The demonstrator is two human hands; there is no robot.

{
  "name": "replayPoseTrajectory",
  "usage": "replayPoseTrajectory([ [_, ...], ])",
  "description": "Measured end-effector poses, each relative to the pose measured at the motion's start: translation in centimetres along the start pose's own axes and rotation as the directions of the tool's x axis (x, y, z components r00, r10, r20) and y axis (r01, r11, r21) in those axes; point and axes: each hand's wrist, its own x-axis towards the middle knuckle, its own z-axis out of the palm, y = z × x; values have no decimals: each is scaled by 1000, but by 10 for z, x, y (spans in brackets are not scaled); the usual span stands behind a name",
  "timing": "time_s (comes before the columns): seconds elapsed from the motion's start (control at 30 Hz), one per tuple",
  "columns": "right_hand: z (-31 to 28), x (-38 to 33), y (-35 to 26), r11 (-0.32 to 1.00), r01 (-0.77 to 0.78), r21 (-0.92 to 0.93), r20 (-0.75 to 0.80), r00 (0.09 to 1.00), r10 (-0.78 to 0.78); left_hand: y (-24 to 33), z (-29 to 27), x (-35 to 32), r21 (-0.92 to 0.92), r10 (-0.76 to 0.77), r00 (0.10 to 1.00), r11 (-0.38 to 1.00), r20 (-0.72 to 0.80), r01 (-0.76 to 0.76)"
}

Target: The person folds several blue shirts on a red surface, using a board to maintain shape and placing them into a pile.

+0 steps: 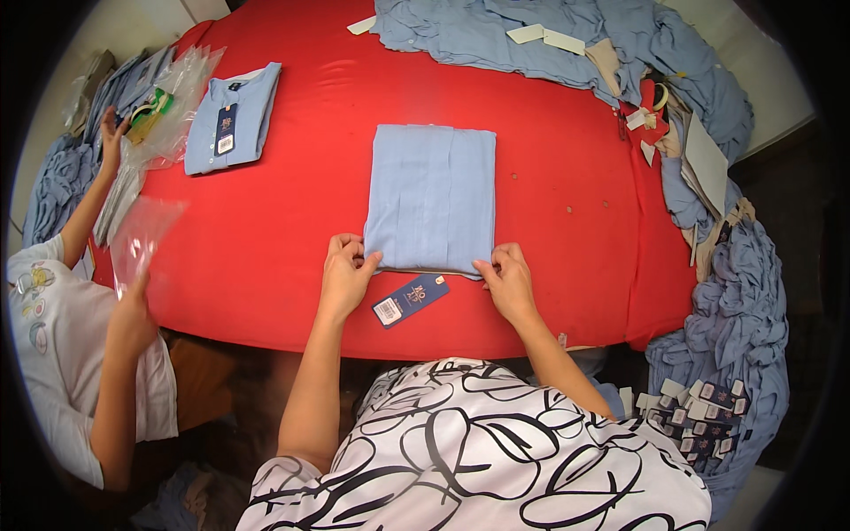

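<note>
A light blue shirt (431, 199), folded into a neat rectangle, lies flat on the red-covered table (301, 274) in front of me. My left hand (347, 274) pinches its near left corner between thumb and fingers. At the near right corner, my right hand (509, 281) grips the cloth the same way. A dark blue hang tag (411, 300) with a white label sticks out from under the shirt's near edge, between my hands.
Another folded blue shirt (232, 119) with a tag lies at the far left. Beside it, a co-worker's hand (133, 323) holds a clear plastic bag (142, 239). Unfolded blue garments (531, 35) heap along the far right edge; more clothes with several tags (699, 411) hang at the right.
</note>
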Motion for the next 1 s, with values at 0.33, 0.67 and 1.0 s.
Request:
replayPoseTrajectory([
  [0.33, 4, -8, -12, 871, 206, -446, -71, 962, -263, 22, 9, -6, 379, -38, 999, 924, -17, 42],
  [0.67, -41, -16, -30, 978, 182, 101, 265, 943, -203, 18, -4, -14, 216, -142, 989, 968, 45, 129],
  [1.0, -67, 26, -114, 671, 698, -252, -63, 680, -731, 59, -67, -34, 24, 160, 869, 981, 468, -193],
])
